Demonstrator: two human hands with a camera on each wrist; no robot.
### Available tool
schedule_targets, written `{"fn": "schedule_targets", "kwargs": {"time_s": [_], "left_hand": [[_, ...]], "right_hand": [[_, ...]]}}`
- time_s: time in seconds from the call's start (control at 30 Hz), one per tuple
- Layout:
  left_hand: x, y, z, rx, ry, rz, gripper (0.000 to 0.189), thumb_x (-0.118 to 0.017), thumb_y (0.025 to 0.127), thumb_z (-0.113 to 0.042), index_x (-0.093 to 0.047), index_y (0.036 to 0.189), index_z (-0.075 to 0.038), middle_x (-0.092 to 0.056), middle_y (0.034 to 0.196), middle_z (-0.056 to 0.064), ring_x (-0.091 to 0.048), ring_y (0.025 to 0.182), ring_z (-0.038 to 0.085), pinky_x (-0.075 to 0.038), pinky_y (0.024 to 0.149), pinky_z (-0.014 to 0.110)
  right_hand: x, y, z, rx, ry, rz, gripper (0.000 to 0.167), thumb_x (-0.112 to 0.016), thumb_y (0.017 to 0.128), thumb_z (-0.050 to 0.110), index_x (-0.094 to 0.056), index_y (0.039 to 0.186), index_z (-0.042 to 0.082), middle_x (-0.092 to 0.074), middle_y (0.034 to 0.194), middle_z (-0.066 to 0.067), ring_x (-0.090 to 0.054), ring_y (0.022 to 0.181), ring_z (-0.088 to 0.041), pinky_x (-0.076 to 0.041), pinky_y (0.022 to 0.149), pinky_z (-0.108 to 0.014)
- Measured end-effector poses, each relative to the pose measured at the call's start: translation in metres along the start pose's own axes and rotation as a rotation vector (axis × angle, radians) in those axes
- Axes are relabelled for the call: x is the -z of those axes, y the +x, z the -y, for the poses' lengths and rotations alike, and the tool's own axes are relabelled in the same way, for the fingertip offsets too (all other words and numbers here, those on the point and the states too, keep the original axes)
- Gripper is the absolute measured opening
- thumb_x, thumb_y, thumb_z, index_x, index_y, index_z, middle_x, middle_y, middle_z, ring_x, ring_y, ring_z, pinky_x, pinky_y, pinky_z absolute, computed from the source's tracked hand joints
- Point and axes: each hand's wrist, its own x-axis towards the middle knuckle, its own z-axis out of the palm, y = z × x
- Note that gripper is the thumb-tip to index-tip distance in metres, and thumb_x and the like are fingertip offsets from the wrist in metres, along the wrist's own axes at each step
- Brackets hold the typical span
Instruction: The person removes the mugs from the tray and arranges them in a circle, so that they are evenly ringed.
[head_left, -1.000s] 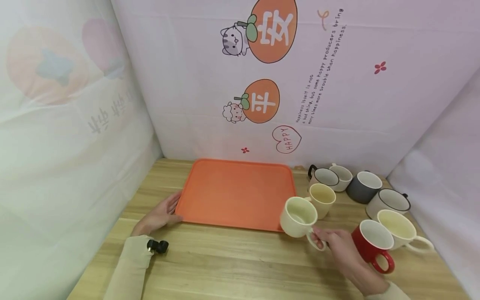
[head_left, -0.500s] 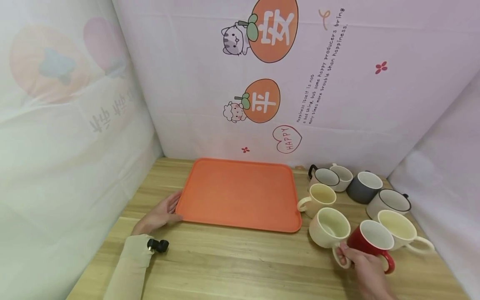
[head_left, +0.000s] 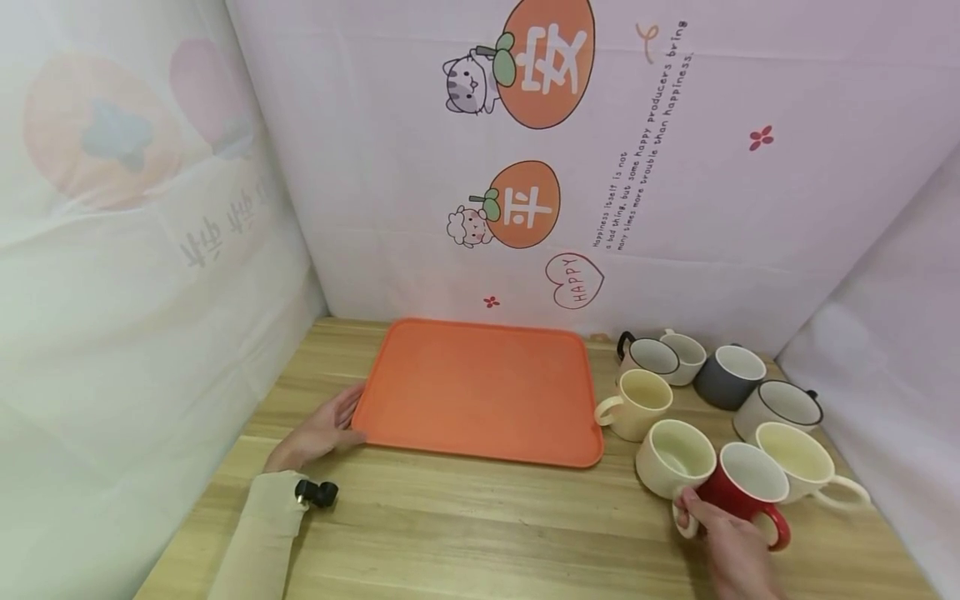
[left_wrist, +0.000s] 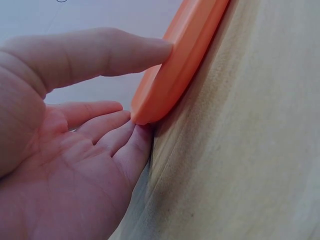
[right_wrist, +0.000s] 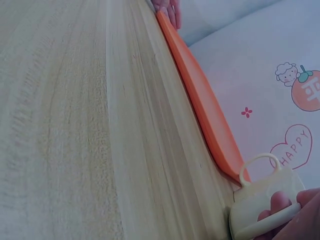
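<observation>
My left hand touches the near-left corner of the orange tray, its fingers extended. In the left wrist view the thumb rests against the tray rim, with the fingertips beside and under the corner. My right hand pinches the handle of a cream mug, which stands upright at the right. Close against it is a red mug, partly hidden by my hand. Just behind stands a pale yellow mug, its handle at the tray's right edge.
Behind and right stand a black-rimmed white mug, a small white mug, a dark grey mug, a wider black-rimmed mug and a large cream cup. White printed cloth walls the wooden table.
My right hand has moved the cream mug rightward from beside the tray's near-right corner to beside the red mug. The left hand and the tray have stayed put.
</observation>
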Motion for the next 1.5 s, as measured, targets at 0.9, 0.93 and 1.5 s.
{"fn": "schedule_targets", "kwargs": {"time_s": [0.9,0.93,1.5], "left_hand": [[-0.002,0.005,-0.002,0.005,-0.009,0.010,0.101,-0.073,0.094,0.001,-0.005,0.168,0.003,0.000,0.177,0.024,-0.001,0.163,0.049,-0.009,0.133,0.059],[-0.001,0.005,-0.001,0.006,-0.009,0.011,0.100,-0.073,0.094,0.002,-0.005,0.168,0.003,0.000,0.177,0.024,-0.001,0.163,0.049,-0.009,0.133,0.058],[0.002,0.000,-0.010,0.024,0.104,-0.015,0.096,-0.072,0.100,-0.012,-0.005,0.168,0.004,-0.005,0.176,0.029,-0.007,0.162,0.052,-0.012,0.132,0.065]], "right_hand": [[-0.001,0.007,-0.005,0.023,-0.077,-0.081,0.023,-0.065,0.103,0.048,-0.079,0.089,0.038,-0.075,0.085,0.024,-0.063,0.085,0.010,-0.049,0.080,-0.008],[0.002,0.008,-0.005,0.028,-0.122,-0.071,0.025,-0.063,0.103,0.051,-0.080,0.094,0.036,-0.076,0.086,0.024,-0.063,0.086,0.011,-0.050,0.080,-0.008],[0.022,-0.030,0.057,0.819,-1.116,0.049,0.022,-0.075,0.099,0.033,-0.081,0.117,0.021,-0.077,0.105,0.012,-0.062,0.091,0.009,-0.057,0.073,-0.023]]}}
